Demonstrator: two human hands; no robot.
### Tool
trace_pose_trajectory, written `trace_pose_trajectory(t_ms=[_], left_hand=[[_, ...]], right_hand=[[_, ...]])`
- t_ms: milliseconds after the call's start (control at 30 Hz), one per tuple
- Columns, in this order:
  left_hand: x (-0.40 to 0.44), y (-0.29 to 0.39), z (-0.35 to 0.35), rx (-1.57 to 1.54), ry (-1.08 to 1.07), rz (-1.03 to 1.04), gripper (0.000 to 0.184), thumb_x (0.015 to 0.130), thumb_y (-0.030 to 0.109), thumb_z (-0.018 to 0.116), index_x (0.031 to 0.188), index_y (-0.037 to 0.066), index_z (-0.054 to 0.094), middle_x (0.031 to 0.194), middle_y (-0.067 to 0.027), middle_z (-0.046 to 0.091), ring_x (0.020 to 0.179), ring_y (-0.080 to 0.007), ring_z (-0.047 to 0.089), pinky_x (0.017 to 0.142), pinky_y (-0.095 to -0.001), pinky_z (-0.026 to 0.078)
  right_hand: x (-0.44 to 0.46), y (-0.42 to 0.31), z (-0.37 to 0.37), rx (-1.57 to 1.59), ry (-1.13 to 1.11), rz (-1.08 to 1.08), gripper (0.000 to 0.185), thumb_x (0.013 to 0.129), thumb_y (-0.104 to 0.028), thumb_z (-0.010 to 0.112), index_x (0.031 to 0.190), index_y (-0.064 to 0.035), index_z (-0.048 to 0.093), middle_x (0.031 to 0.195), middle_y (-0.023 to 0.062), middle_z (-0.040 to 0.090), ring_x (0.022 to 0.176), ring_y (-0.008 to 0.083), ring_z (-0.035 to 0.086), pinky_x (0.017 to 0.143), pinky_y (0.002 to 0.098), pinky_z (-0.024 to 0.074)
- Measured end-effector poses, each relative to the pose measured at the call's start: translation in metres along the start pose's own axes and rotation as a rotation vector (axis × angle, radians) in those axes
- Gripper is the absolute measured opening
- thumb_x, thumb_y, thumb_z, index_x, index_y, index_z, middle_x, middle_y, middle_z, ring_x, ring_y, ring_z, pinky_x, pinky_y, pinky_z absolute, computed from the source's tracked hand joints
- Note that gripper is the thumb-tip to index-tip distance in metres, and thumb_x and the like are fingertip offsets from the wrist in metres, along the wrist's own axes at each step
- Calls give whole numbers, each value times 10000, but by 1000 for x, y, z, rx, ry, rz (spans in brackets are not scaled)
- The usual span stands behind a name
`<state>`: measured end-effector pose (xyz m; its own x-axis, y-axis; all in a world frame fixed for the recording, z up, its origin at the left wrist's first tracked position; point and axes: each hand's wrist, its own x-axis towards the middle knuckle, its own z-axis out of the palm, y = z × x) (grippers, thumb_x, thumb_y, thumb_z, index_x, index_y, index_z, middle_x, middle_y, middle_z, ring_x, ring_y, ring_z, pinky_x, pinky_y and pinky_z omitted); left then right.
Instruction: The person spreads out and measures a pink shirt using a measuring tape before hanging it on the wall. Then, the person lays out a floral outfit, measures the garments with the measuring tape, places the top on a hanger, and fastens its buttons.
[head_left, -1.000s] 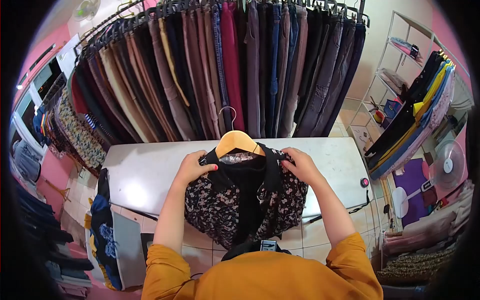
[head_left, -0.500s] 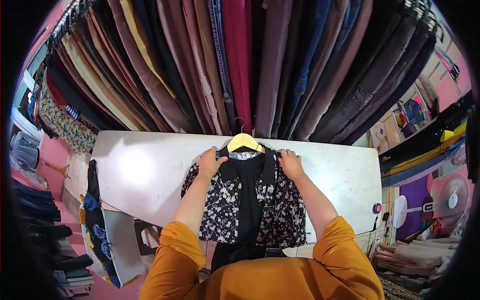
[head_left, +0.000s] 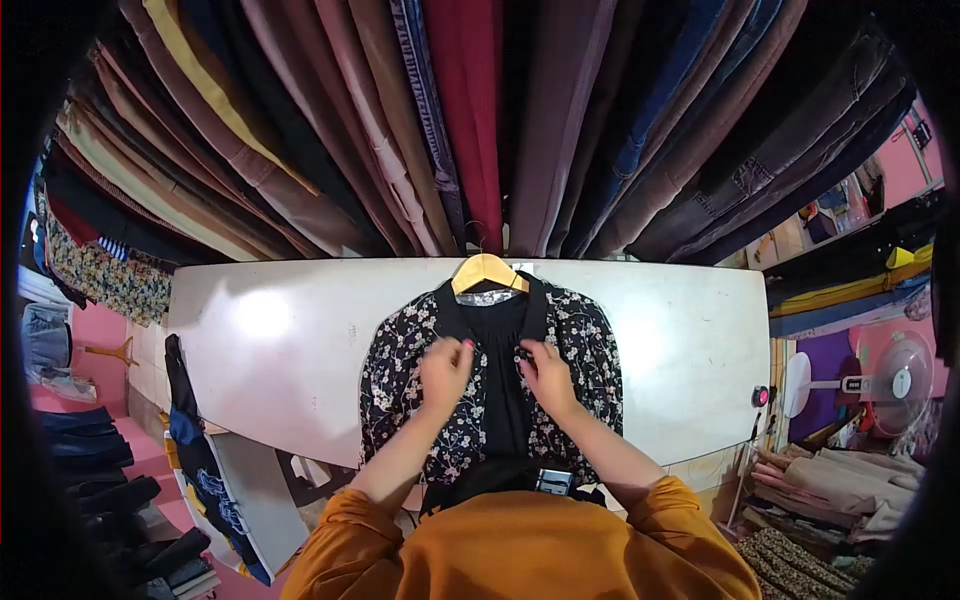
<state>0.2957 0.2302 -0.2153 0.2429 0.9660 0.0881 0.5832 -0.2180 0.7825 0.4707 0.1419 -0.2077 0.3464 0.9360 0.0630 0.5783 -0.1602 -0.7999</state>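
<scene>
A black blouse with white flowers (head_left: 400,350) lies face up on the white table, its collar plain black. Inside its neck sits a light wooden hanger (head_left: 486,272) with a metal hook. The front hangs apart and bares a black inner panel (head_left: 497,350). My left hand (head_left: 447,375) is at the left front edge below the collar, fingers bent and slightly blurred, seemingly pinching the cloth. Opposite it, my right hand (head_left: 548,378) has its fingers curled at the right front edge. The blouse's lower hem is hidden behind my body.
Trousers (head_left: 470,120) hang in a dense row along the table's far side. The white table (head_left: 290,370) spans the width before me. Folded clothes (head_left: 100,490) are stacked at left, more (head_left: 830,490) at right. A fan (head_left: 900,380) stands at right.
Both hands have left the blouse's shoulders and come inward and down to its front edges. The blouse's sides and sleeves now spread wider on the table. The view has shifted slightly closer.
</scene>
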Motion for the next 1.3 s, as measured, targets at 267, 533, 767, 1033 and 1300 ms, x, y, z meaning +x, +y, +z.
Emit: trace_pose_trajectory(t_ms=[267, 533, 767, 1033, 1300], left_hand=[[-5, 5, 24, 55, -80, -174, 300, 667, 251, 799, 751, 23, 623, 685, -98, 615, 623, -250, 618, 585, -350, 500], [-8, -10, 36, 54, -58, -174, 169, 732, 173, 720, 730, 28, 634, 678, -120, 626, 624, -247, 626, 579, -356, 497], [-21, -24, 30, -479, -194, -448, 71, 866, 76, 638, 841, 10, 638, 703, -7, 619, 583, -66, 556, 542, -219, 457], [-31, -17, 34, -743, -176, -564, 134, 841, 48, 670, 942, -36, 641, 796, -38, 646, 652, -70, 571, 601, -208, 483], [-33, -22, 47, -598, -60, -490, 171, 806, 35, 697, 938, -68, 658, 778, -74, 673, 617, -86, 597, 557, -217, 496]], right_hand=[[-7, 17, 16, -182, 53, -101, 136, 788, -51, 653, 913, -23, 606, 819, 149, 514, 780, 334, 558, 692, 404, 465], [-5, 24, 23, -282, 30, -149, 109, 783, -72, 668, 871, -35, 614, 821, 155, 515, 796, 340, 547, 714, 421, 468], [9, -2, 24, -87, -16, -16, 86, 771, -33, 662, 828, -22, 598, 762, 152, 611, 694, 333, 617, 638, 406, 496], [14, 0, 59, 198, 4, 144, 92, 787, -24, 661, 872, 9, 647, 786, 132, 679, 687, 204, 667, 640, 297, 514], [8, 5, 58, 366, -17, 231, 93, 831, -20, 618, 912, 11, 650, 784, 95, 682, 705, 139, 644, 659, 273, 501]])
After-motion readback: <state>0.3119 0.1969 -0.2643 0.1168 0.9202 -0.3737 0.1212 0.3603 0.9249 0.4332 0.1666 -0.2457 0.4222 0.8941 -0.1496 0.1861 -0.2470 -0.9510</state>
